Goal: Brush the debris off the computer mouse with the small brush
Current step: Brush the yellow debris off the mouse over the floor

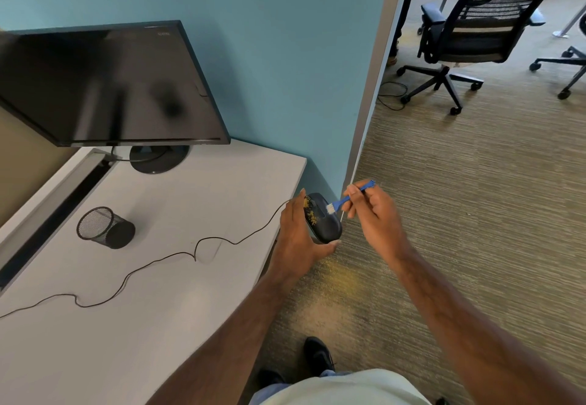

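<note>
Our left hand (296, 239) grips the black mouse (323, 222) just off the desk (158, 277) edge, yellow debris (312, 216) on it. Our right hand (375, 208) pinches the blue brush (348, 197), bristles touching the mouse.

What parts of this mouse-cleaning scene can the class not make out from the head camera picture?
- Underside and left flank of the mouse: hidden by the left hand holding it.
- Middle of the brush handle: covered by the right hand fingers.
- Far end of the cable: cut off by the left edge.
- Monitor logo: too small and blurred.
- Whether the bristles touch the mouse: unclear.
</note>
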